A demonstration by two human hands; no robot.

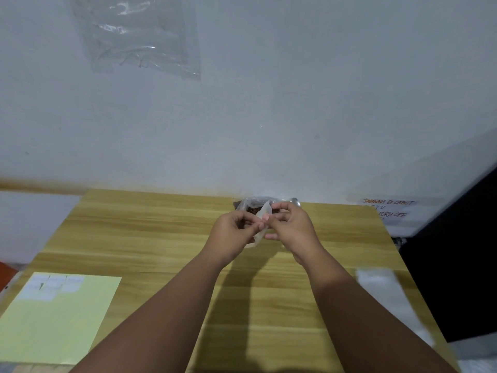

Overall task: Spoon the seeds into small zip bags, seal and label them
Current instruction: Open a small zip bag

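Observed at the far edge of the table (pixel 161 224): the left hand (pixel 236 230) and the right hand (pixel 289 224) were raised together just above the wood, both pinching one small zip bag (pixel 263 211) between thumb and curled fingertips. The bag hung edge-on between them. It looked limp and clear, but whether it held anything could not be told.

Directly behind the hands lay the seed supply (pixel 252 210) - dark seeds in crumpled clear plastic - with a glint of metal beside it that may have been the spoon, too blurred to confirm.

Assessment: the step in hand appeared to be parting the bag's mouth for filling. To do it well:
- Grip the two lips separately, one per hand, close to the zip track, and pull them straight apart rather than twisting.
- Keep the opening upward and near the seed supply, so that the spoon travels little.
- Once it is open, one hand should hold the mouth wide, which leaves the other free for the spoon.

Risk noted: thin film clings - the lips could slip from the fingertips.

Elsewhere, a pale yellow sheet (pixel 59 319) carrying white labels (pixel 51 288) lay near left, and a blurred pile of spare bags (pixel 382 286) near right.
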